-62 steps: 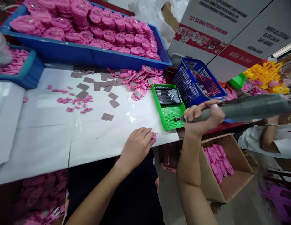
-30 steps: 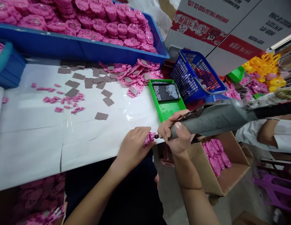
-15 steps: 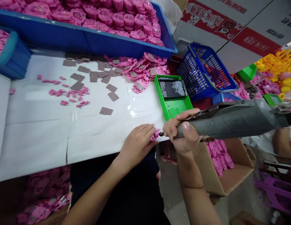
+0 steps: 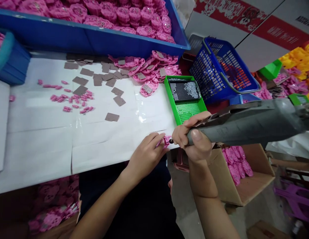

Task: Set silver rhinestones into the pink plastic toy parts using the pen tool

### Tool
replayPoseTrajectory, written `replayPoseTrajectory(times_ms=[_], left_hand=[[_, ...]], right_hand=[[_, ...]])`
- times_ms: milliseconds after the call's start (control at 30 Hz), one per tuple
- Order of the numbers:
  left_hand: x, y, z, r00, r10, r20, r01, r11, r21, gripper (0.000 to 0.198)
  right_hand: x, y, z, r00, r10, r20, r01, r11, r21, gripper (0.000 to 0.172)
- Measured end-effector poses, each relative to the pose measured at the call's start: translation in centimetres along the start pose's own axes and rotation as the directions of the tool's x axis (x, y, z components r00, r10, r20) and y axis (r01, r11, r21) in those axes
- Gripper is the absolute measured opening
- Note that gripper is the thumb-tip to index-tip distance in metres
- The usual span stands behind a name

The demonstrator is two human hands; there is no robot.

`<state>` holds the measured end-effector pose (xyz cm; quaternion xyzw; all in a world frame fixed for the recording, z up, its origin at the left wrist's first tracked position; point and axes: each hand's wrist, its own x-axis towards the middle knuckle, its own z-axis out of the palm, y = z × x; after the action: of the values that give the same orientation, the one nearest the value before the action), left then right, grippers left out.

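Observation:
My left hand [image 4: 146, 154] rests at the table's near edge, fingers closed on a small pink plastic part [image 4: 165, 140]. My right hand [image 4: 194, 137] grips a grey electric screwdriver [image 4: 246, 122] that lies nearly level, its tip touching the pink part. Just beyond stands a green tray [image 4: 188, 111] with a black grid of small screws [image 4: 185, 90].
A long blue bin [image 4: 94, 41] of pink parts lines the back. Loose pink parts [image 4: 149, 71], brown squares [image 4: 94, 81] and small pink bits [image 4: 72, 101] lie on the white table [image 4: 45, 139]. A blue basket [image 4: 220, 71] stands right. A cardboard box [image 4: 244, 176] of pink parts sits below.
The screwdriver came from the green tray down to the pink part in my left hand. Since then its tip has stayed on the part, and the view shifted slightly.

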<state>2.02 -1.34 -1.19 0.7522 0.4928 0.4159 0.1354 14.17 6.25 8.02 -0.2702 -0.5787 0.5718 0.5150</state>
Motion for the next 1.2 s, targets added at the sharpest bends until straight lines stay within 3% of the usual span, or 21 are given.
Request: replayPoseTrajectory(times_ms=[333,533,633,733,800,900,1067,1200], left_hand=[[-0.6,0.3,0.7,0.999,-0.015,-0.028,0.015,1.0,0.005,0.01],[-0.3,0.4,0.6,1.0,0.009,0.013,-0.008,0.999,-0.043,0.016],[-0.2,0.4,0.6,0.998,0.018,0.056,-0.016,0.999,-0.032,0.017],[-0.4,0.5,0.3,0.996,0.034,0.088,-0.035,0.999,0.008,0.019],[-1.1,0.4,-0.4,0.993,0.036,0.114,-0.04,0.999,0.029,0.025],[-2.6,0.2,-1.8,0.994,0.007,0.105,-0.012,0.999,0.047,0.032],[-4.6,-0.8,-4.2,0.99,-0.123,0.072,0.103,0.967,0.235,0.031],[-5.5,-1.5,-5.9,0.98,-0.166,0.11,0.149,0.978,0.148,0.038]], right_hand=[[-0.4,0.8,-0.7,0.991,0.104,0.085,-0.107,0.994,0.036,0.03],[0.1,-0.1,-1.9,0.998,0.009,0.057,-0.016,0.993,0.119,0.019],[-0.1,-1.1,-2.1,0.997,-0.011,0.072,0.004,0.996,0.087,0.024],[0.3,-3.6,-2.2,0.986,-0.143,-0.081,0.144,0.99,0.011,0.024],[0.8,-5.5,-2.6,0.945,-0.229,-0.232,0.22,0.973,-0.062,0.021],[1.6,-7.3,-3.7,0.915,-0.233,-0.33,0.206,0.972,-0.114,0.022],[2.2,-5.8,-4.9,0.892,-0.166,-0.421,0.14,0.986,-0.091,0.019],[2.2,-4.3,-4.5,0.889,-0.163,-0.428,0.149,0.987,-0.066,0.015]])
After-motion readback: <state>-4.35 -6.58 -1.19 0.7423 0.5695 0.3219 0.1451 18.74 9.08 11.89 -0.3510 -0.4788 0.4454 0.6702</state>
